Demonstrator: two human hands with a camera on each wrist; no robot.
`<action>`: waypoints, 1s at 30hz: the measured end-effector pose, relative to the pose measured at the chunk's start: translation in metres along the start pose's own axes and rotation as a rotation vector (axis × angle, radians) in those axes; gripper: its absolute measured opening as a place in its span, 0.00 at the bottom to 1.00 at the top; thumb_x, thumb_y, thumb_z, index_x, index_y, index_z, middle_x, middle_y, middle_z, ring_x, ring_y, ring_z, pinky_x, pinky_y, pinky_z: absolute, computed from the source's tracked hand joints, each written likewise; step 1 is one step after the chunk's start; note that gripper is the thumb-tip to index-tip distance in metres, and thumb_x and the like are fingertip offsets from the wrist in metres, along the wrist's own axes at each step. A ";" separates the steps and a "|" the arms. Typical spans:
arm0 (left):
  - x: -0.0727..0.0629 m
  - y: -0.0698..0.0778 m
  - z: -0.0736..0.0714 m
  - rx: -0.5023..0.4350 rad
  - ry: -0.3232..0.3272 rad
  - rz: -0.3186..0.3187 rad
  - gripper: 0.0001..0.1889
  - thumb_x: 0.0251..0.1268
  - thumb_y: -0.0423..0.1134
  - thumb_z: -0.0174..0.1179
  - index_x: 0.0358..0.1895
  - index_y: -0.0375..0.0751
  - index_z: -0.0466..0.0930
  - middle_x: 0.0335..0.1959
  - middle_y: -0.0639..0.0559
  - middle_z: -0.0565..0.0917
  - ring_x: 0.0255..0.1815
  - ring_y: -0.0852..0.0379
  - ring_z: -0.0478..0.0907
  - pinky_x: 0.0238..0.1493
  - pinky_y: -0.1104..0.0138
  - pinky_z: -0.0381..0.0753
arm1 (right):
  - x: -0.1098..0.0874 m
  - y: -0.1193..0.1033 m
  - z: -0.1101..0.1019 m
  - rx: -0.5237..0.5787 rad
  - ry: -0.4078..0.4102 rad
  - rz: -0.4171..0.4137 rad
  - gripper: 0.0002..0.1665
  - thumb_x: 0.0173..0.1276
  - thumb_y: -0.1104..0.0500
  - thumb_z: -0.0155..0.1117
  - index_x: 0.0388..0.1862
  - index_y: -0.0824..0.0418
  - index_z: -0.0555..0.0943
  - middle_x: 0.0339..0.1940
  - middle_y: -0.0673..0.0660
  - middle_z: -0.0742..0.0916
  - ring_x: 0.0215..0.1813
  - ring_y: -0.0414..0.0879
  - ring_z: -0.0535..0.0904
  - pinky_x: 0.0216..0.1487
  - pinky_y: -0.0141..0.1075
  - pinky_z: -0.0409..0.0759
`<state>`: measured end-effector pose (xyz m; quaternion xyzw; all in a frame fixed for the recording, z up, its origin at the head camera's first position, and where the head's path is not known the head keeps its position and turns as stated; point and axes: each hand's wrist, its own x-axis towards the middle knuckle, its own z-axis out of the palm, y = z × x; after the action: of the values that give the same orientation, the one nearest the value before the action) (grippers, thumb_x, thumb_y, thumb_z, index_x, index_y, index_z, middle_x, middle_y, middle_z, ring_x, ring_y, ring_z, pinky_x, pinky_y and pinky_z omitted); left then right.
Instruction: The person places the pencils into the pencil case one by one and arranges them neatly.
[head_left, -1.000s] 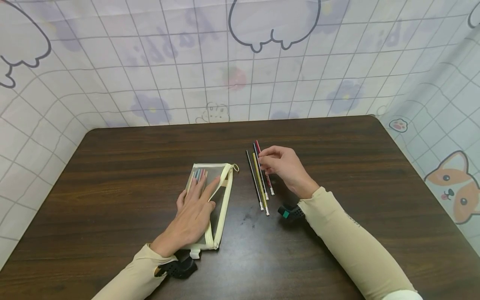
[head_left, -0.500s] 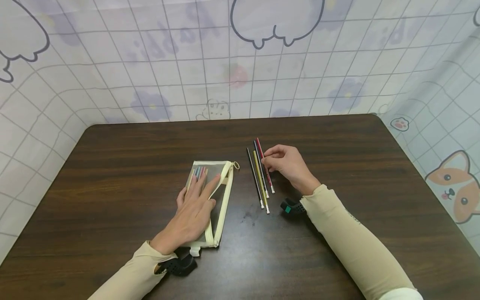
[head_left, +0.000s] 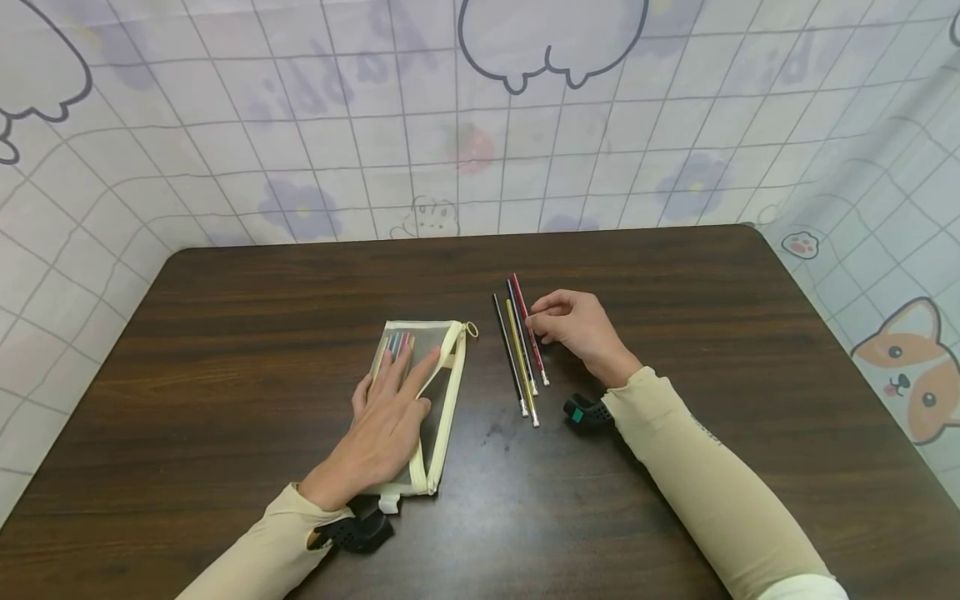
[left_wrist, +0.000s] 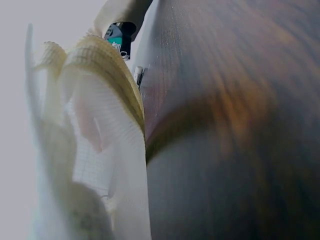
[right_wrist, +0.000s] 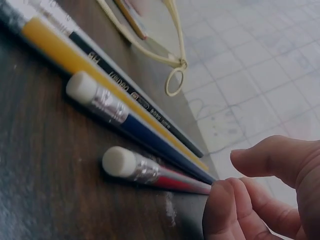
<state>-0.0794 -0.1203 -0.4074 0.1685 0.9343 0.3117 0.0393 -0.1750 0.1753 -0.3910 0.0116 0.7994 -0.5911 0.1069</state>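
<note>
My left hand lies with straight fingers on a translucent mesh pencil pouch with cream zip edging. Several coloured pencils show through the mesh under my fingertips. Right of the pouch, four eraser-topped pencils lie side by side: black, yellow, dark blue and red. My right hand is beside the red one, fingers bent loosely, with a gap between thumb and fingertips. In the right wrist view a fingertip overlaps the red pencil's far part; whether they touch I cannot tell.
The dark wood table extends around the pouch and pencils. Behind it hangs a white gridded cloth with cartoon prints, which also runs down the right side. A zip-pull ring sticks out at the pouch's top right corner.
The right hand's fingertips have drawn slightly to the right, off the red pencil. The left hand has stayed on the pouch. The head view has shifted a little.
</note>
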 end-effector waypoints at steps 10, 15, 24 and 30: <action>0.000 0.000 0.000 0.002 0.001 0.000 0.33 0.78 0.40 0.38 0.84 0.61 0.52 0.88 0.46 0.45 0.89 0.36 0.35 0.77 0.31 0.37 | 0.004 0.007 0.000 -0.035 0.032 0.008 0.18 0.66 0.56 0.72 0.51 0.64 0.83 0.41 0.55 0.91 0.39 0.45 0.86 0.45 0.36 0.86; 0.000 0.001 -0.001 0.001 0.001 0.000 0.33 0.78 0.40 0.38 0.84 0.61 0.52 0.88 0.46 0.45 0.88 0.35 0.35 0.77 0.31 0.37 | 0.005 0.009 0.000 -0.111 0.045 0.022 0.23 0.61 0.47 0.79 0.48 0.59 0.84 0.39 0.52 0.90 0.40 0.48 0.87 0.45 0.38 0.84; 0.000 0.001 -0.001 0.004 0.003 0.000 0.33 0.79 0.39 0.38 0.84 0.61 0.52 0.88 0.46 0.44 0.88 0.35 0.35 0.77 0.31 0.37 | 0.005 0.005 0.001 -0.236 0.026 0.031 0.20 0.62 0.55 0.78 0.50 0.60 0.84 0.48 0.58 0.91 0.48 0.50 0.86 0.52 0.41 0.81; -0.001 0.002 -0.001 0.000 0.001 0.000 0.33 0.78 0.39 0.38 0.84 0.62 0.52 0.88 0.46 0.45 0.88 0.35 0.35 0.77 0.31 0.37 | 0.003 0.000 0.003 -0.366 0.035 0.027 0.20 0.64 0.53 0.76 0.51 0.59 0.84 0.48 0.58 0.91 0.48 0.52 0.86 0.53 0.44 0.83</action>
<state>-0.0785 -0.1196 -0.4061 0.1686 0.9343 0.3116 0.0387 -0.1777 0.1723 -0.3925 0.0132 0.8952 -0.4339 0.1013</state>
